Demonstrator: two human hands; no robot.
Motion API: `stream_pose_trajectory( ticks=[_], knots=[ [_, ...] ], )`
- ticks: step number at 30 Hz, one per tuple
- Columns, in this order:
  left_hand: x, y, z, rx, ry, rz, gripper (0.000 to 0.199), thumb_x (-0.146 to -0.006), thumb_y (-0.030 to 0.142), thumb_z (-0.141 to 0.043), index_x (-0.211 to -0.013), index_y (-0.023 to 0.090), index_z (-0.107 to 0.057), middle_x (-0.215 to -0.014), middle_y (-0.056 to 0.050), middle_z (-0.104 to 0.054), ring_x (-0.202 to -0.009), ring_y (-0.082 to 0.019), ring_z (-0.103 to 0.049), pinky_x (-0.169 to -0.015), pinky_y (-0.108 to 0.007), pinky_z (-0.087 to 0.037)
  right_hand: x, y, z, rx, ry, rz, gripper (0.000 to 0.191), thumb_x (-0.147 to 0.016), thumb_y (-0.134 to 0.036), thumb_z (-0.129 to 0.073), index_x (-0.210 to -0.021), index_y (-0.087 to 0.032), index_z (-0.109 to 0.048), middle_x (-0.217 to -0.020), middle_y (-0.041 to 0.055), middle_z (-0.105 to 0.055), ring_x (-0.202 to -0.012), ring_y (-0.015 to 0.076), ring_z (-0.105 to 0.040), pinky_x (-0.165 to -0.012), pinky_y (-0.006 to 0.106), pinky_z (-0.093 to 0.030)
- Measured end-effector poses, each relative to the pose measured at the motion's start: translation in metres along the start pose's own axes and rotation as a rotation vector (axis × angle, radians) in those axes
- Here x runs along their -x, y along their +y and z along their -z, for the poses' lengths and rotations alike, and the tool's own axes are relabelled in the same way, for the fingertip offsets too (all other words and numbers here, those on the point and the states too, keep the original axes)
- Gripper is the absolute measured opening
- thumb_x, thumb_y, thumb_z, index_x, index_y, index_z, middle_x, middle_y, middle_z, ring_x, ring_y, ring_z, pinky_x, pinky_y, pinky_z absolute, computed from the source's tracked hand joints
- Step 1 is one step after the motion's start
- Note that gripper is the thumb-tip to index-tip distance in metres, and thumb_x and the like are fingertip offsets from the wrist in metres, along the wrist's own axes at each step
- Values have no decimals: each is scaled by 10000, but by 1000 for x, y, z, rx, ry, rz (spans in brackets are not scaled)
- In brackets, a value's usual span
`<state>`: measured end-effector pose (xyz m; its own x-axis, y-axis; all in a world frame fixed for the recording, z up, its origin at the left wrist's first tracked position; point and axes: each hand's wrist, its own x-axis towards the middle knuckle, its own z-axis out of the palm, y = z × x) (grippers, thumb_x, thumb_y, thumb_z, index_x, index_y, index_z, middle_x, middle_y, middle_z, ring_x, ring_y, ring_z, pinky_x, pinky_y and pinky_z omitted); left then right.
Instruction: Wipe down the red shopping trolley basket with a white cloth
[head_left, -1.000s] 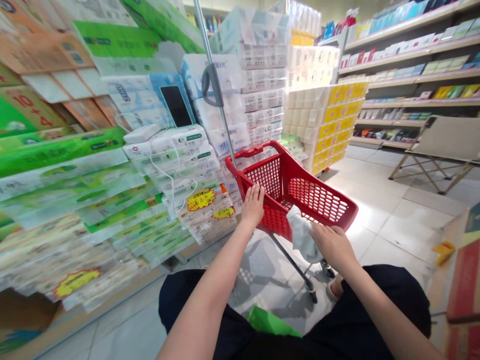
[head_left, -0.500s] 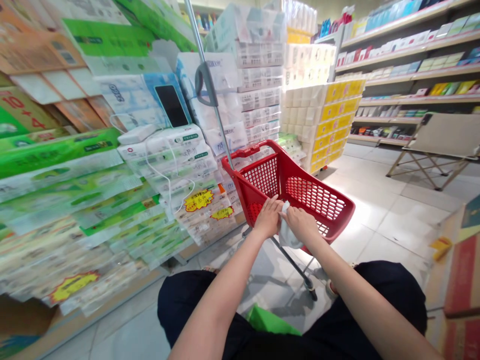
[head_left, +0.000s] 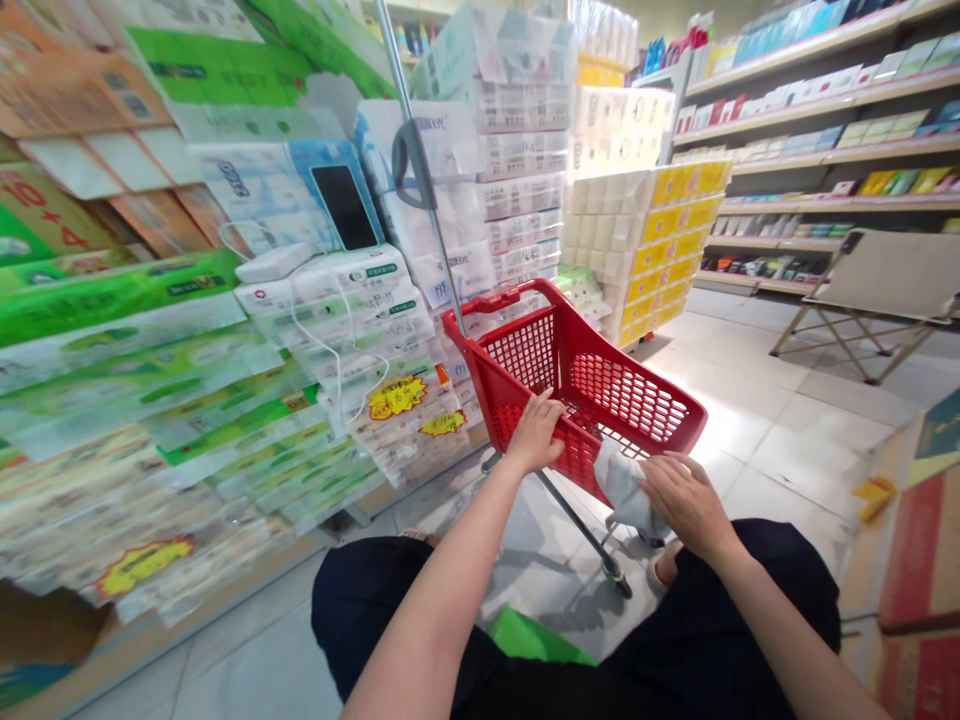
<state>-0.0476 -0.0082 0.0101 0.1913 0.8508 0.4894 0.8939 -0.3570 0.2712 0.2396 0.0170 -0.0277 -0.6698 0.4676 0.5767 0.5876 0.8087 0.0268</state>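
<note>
A red shopping cart (head_left: 517, 385) with perforated basket walls stands in front of me. My left hand (head_left: 537, 434) is closed over the cart's near rim, fingers pointing toward the basket. Farther right along that rim, my right hand (head_left: 686, 500) holds a crumpled whitish cloth (head_left: 624, 482), which drapes against the outside of the basket. A metal pole (head_left: 416, 130) with a grey clamp rises at the cart's left corner.
Stacked tissue packs (head_left: 300, 300) fill the left, with a phone (head_left: 347, 207) and white cable on them. Yellow-white packs (head_left: 675, 250) stand behind the cart. A folding chair (head_left: 892, 275), shelves (head_left: 817, 130) and cardboard boxes (head_left: 926, 540) are on the right.
My right hand has moved right and toward me along the rim with the cloth, away from my left hand. My left hand stays at about the same spot on the rim.
</note>
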Motion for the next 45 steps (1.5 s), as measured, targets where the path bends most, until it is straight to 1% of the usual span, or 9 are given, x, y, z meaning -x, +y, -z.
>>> stream_pose_trajectory(
  ticks=[5, 9, 13, 17, 20, 27, 35, 38, 45],
  knots=[
    [-2, 0, -4, 11, 28, 3, 496, -675, 84, -552, -1143, 217, -459, -1261, -71, -518, -1459, -242, -197, -1234, -494, -109, 7, 24, 4, -191, -57, -31, 300, -989, -335, -372, -1201, -264, -571, -1219, 26, -644, -1211, 212, -526, -1151, 472, -219],
    [-3, 2, -4, 23, 14, 19, 486, -665, 96, -566, -1123, 222, -461, -1263, -74, -502, -1466, -248, -177, -1235, -501, -97, 1, 24, 0, -264, 37, -227, 341, -978, -337, -343, -1221, -258, -569, -1200, 49, -647, -1199, 242, -515, -1084, 476, -328],
    [-2, 4, -2, 21, 18, 27, 475, -673, 102, -567, -1118, 226, -460, -1271, -72, -495, -1467, -251, -172, -1234, -507, -97, -8, 2, -3, -319, 152, -363, 401, -969, -300, -306, -1310, -247, -510, -1251, 69, -613, -1158, 247, -523, -1034, 470, -394],
    [0, 3, -1, 7, 27, 34, 467, -671, 95, -568, -1107, 226, -464, -1245, -71, -508, -1462, -257, -185, -1229, -515, -114, -10, -35, -2, -248, 136, -282, 361, -945, -349, -415, -1275, -252, -526, -1188, 63, -629, -1189, 271, -499, -1148, 560, -217],
    [2, 0, 0, 12, 40, 30, 457, -678, 91, -563, -1103, 227, -466, -1219, -66, -522, -1456, -251, -203, -1229, -515, -112, -6, -42, -4, -195, 134, -242, 351, -902, -391, -533, -1209, -223, -557, -1105, 81, -647, -1174, 285, -505, -1156, 550, -216],
    [5, -5, 4, 26, 26, 29, 463, -674, 66, -546, -1100, 235, -480, -1225, -59, -526, -1448, -246, -227, -1221, -525, -135, -4, 20, 0, -453, -79, -34, 239, -965, -303, -411, -1104, -242, -595, -1118, 65, -646, -1126, 228, -545, -1066, 447, -385],
    [3, -3, 2, -9, 29, 57, 459, -676, 87, -558, -1100, 235, -468, -1220, -62, -527, -1438, -265, -247, -1213, -546, -126, -24, 96, -24, -286, 55, -269, 341, -959, -401, -353, -980, -215, -637, -1102, 101, -648, -1138, 272, -533, -1047, 488, -365],
    [3, -3, 2, -2, 42, 59, 459, -674, 91, -562, -1101, 230, -464, -1224, -65, -521, -1445, -263, -228, -1216, -537, -123, -27, 78, -25, -259, 57, -278, 345, -958, -402, -342, -874, -212, -618, -1008, 95, -653, -1060, 257, -542, -976, 446, -414],
    [8, -10, 5, 4, 48, 78, 422, -668, 105, -586, -1062, 218, -486, -1197, -76, -513, -1440, -265, -226, -1222, -526, -113, -18, -31, -4, -200, 39, -193, 237, -968, -338, -382, -892, -254, -589, -920, 19, -661, -1005, 214, -536, -1101, 471, -254]
  ],
)
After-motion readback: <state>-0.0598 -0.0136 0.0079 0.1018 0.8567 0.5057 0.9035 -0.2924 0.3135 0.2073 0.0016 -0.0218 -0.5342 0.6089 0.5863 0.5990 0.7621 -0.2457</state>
